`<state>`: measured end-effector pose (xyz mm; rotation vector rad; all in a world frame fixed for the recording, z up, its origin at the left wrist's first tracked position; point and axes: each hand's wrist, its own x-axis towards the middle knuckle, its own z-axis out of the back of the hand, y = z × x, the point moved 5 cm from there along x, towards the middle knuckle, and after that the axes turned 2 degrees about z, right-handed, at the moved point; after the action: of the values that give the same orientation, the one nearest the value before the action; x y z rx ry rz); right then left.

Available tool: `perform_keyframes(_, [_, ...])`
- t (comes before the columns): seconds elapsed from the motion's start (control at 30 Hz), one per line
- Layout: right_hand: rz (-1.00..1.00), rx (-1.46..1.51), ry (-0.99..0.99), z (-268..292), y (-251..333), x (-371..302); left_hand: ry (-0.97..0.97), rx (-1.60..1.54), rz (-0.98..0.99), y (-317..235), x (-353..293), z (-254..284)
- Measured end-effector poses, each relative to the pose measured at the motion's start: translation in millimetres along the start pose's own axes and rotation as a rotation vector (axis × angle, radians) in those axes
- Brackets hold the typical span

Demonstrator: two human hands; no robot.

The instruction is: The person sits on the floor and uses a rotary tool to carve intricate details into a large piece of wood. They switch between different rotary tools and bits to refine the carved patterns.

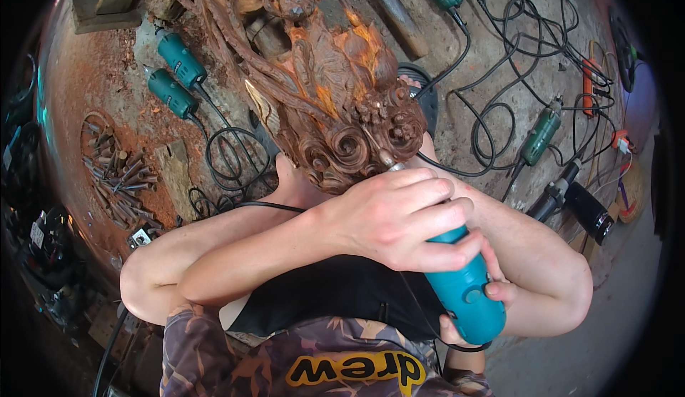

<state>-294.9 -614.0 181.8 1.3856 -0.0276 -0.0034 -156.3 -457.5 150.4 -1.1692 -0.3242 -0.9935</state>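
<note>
We find scrolls on the wood carving already cut; remainder unclear. Left hand, right hand: fingers gripping teal rotary tool.

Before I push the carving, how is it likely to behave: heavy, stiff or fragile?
The carving is probably heavy, since it looks like bulky wood running past the view's upper edge. It should move stiffly, as one solid-looking body. Its slender stems and raised curls may be fragile, so pushing on them could crack or chip something.
</note>
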Motion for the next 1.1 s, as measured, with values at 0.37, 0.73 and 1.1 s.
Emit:
perform_keyframes(0.37, [-0.109,0.233,-0.070,4,-6,17,-0.022,0.082,-0.020,6,3,-5])
perform_keyframes(0.73, [-0.144,0.286,-0.097,10,-5,18,-0.034,0.131,0.029,11,2,-9])
perform_keyframes(1.1, [-0.172,0.311,-0.102,10,-2,15,0.010,0.121,0.063,12,1,-8])
